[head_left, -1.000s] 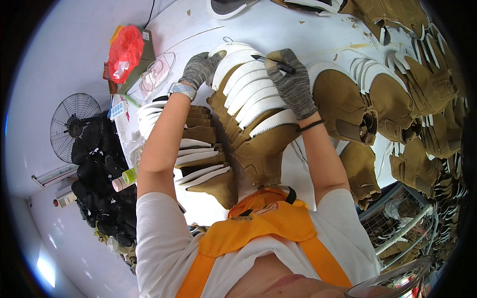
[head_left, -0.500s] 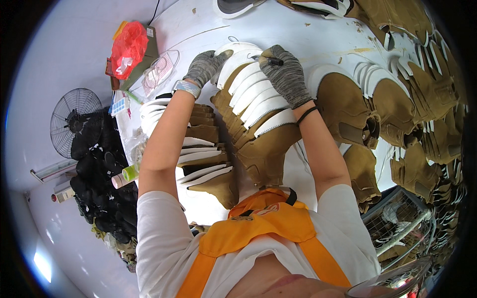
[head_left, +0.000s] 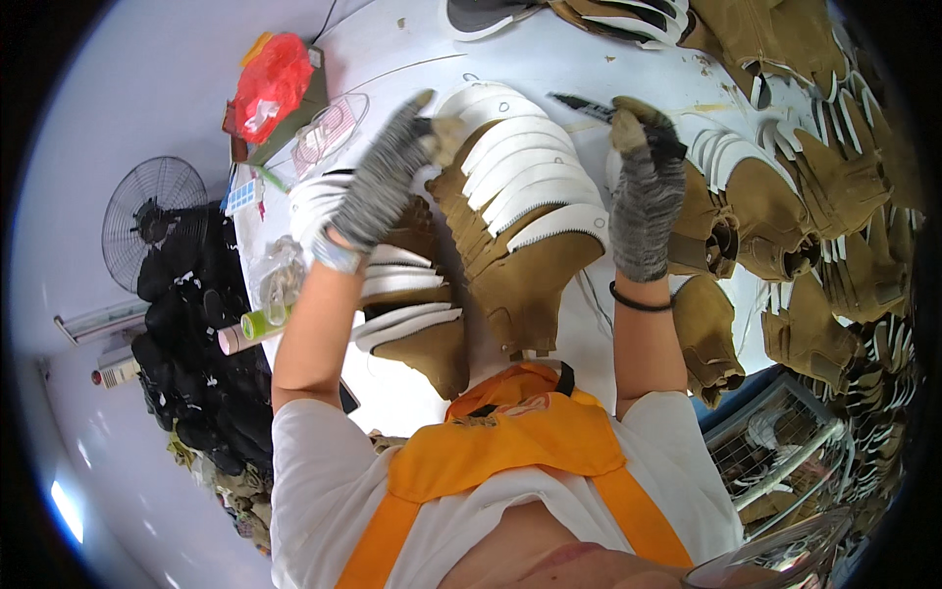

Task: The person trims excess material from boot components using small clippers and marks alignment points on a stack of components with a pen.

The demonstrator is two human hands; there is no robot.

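Note:
In front of me a fanned row of brown boot uppers with white toe pieces [head_left: 535, 191] lies on the table. Some of the white pieces carry small round marks. My left hand [head_left: 388, 182], in a grey knitted glove, is just left of the row's far end, fingers apart and slightly blurred, with nothing seen in it. On the other side, my right hand [head_left: 648, 191], gloved too, is closed on a black pen [head_left: 584, 105] whose thin end points left. Below my left hand lies a second row of similar uppers [head_left: 417, 344].
More brown uppers [head_left: 756, 201] are stacked along the right. A red plastic bag [head_left: 275, 83] sits in a box at the far left, near a black fan [head_left: 152, 221] and a heap of black items [head_left: 206, 373]. A wire crate [head_left: 775, 442] stands at the lower right.
My hands have drawn apart from the row's far end. The left has moved left and nearer to me, and the right has moved right with the pen in it.

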